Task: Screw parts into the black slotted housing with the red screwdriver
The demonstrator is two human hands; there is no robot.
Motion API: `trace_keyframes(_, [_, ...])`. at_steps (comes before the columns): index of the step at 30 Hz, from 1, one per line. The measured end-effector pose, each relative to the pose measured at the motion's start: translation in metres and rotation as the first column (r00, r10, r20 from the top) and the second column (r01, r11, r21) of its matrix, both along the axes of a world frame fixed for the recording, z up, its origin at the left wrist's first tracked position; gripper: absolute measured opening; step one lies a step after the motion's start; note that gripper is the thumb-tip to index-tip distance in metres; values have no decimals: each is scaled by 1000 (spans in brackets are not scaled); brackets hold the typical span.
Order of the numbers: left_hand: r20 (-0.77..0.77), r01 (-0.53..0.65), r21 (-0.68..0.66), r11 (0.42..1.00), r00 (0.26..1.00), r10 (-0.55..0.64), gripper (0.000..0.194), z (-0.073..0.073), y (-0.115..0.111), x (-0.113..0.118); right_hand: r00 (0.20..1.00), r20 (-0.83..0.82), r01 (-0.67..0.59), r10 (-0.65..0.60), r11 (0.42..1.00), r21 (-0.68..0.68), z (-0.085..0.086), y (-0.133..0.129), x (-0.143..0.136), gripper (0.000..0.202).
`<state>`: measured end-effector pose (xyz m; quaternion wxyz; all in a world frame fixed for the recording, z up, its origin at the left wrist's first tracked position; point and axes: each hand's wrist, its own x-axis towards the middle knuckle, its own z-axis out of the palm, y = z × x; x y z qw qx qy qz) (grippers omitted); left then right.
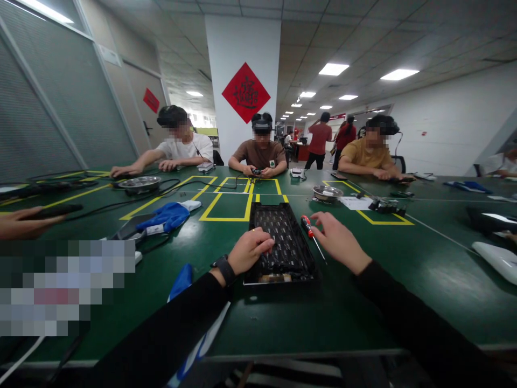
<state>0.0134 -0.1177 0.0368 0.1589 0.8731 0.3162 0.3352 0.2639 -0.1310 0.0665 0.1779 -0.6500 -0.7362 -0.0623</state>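
A shallow black rectangular tray-like case (285,242) lies in front of me, with a patterned inside and a tan strip (275,278) at its near end. My left hand (251,249) rests over its left side, fingers curled and pressed together; whatever they hold, if anything, is hidden. To the right of the case is a screwdriver (307,226) with a red and black handle, its shaft pointing toward me. Close beside that handle, my right hand (337,237) has its fingers apart, and I see nothing held in it.
Blue and white cloth items (172,215) and black cables lie left. Metal bowls (328,192) stand farther back, near a white paper (356,203) and black parts (388,207). Several people sit around the green table; a co-worker's hand (30,223) reaches in at left.
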Motion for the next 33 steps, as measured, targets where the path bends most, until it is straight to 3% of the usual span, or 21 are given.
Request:
trace_keyframes(3, [-2,1,3,1000,1000,-1,44,-1,1,0,994,96,59,-46,989,-133,-23,18,2,36])
trace_keyframes(6, [3,9,4,1000,1000,-9,44,-1,2,-1,983,121,164,-139,961,-222,-36,39,7,35])
trace_keyframes(17, [12,17,-8,1000,1000,-17,44,-1,1,-1,973,95,229,-210,928,-295,-33,69,2,48])
trace_keyframes(21, [13,21,-4,1000,1000,-21,44,-2,1,-1,976,0,207,-217,931,-299,-23,85,1,41])
trace_keyframes(24, [18,23,-6,1000,1000,-23,44,-2,2,-1,976,-137,129,-171,954,-269,-3,95,-3,35])
trace_keyframes(27, [44,14,-21,1000,999,-13,39,-2,2,-1,942,-329,5,-60,986,-165,18,88,-17,44])
trace_keyframes(28, [61,9,-36,999,998,-7,36,-2,1,0,901,-434,-65,12,992,-107,23,81,-25,45])
trace_keyframes(29, [79,7,-56,998,997,-3,33,-2,1,0,716,-679,-218,161,976,3,27,72,-34,44])
trace_keyframes(30, [97,9,-80,997,995,-2,30,-2,0,0,460,-843,-371,279,923,103,28,61,-43,43])
trace_keyframes(31, [115,15,-103,995,993,-3,27,-3,0,0,230,-916,-491,328,852,181,28,50,-52,42])
trace_keyframes(32, [133,17,-122,992,991,-1,25,-3,-1,0,74,-941,-553,331,799,237,26,40,-60,39])
trace_keyframes(33, [154,13,-135,991,988,8,24,-4,-1,0,-19,-950,-583,313,768,265,22,31,-68,36])
